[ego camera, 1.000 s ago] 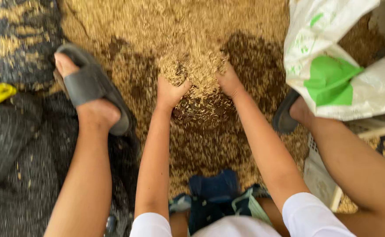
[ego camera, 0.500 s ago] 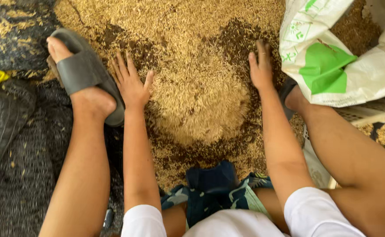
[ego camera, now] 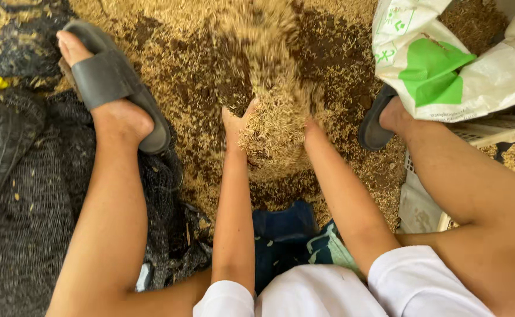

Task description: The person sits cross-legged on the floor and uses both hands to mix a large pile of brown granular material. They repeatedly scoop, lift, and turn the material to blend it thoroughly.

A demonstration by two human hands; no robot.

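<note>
Pale golden grain husks (ego camera: 210, 64) lie spread over dark ground between my two legs. My left hand (ego camera: 235, 123) and my right hand (ego camera: 312, 126) are cupped together around a heap of the husks (ego camera: 275, 126), pulled in close to my body. The husks cover most of both hands, so the fingers are largely hidden. Loose husks blur above the heap.
My left foot in a grey slide sandal (ego camera: 113, 82) rests on the husks at left, my right foot in a sandal (ego camera: 378, 123) at right. A white and green sack (ego camera: 445, 58) lies at the upper right. Black netting (ego camera: 28, 199) covers the left; a pale plastic crate (ego camera: 422, 205) sits beneath my right leg.
Both hands were spread flat and far apart on the husks half a second ago; they have swept inward and toward me, gathering a heap between them.
</note>
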